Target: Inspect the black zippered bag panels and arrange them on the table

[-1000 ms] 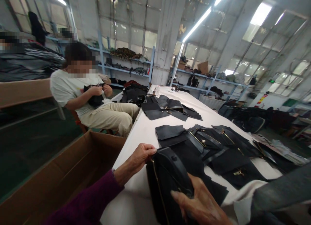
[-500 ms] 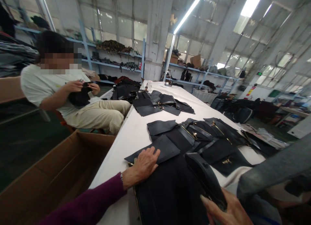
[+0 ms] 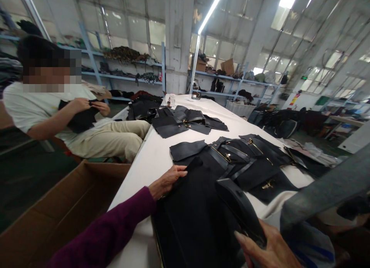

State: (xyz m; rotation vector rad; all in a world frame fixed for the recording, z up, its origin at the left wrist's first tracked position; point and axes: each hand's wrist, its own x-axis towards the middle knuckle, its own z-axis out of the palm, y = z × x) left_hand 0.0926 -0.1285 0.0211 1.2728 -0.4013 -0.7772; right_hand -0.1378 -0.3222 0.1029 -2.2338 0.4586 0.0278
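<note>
A large black fabric piece (image 3: 196, 218) lies over the near end of the white table. My left hand (image 3: 169, 180) pinches its upper left edge between thumb and fingers. At the lower right, my right hand (image 3: 268, 246) grips a curved, glossy black strip (image 3: 239, 206), which rises from the fabric. Just beyond them is a pile of black pieces (image 3: 202, 150) with gold-coloured metal clasps (image 3: 227, 157). What lies under the large piece is hidden.
Farther along the white table (image 3: 153, 154) lies another black pile (image 3: 170, 123). An open cardboard box (image 3: 58, 198) stands at the left, near a seated person (image 3: 86, 140) handling black cloth. A grey metal bar (image 3: 326, 191) crosses the right side.
My left hand has gone from lying spread on a flat black piece to pinching the fabric's edge, which is now raised. The flat piece is largely covered. The view has shifted slightly.
</note>
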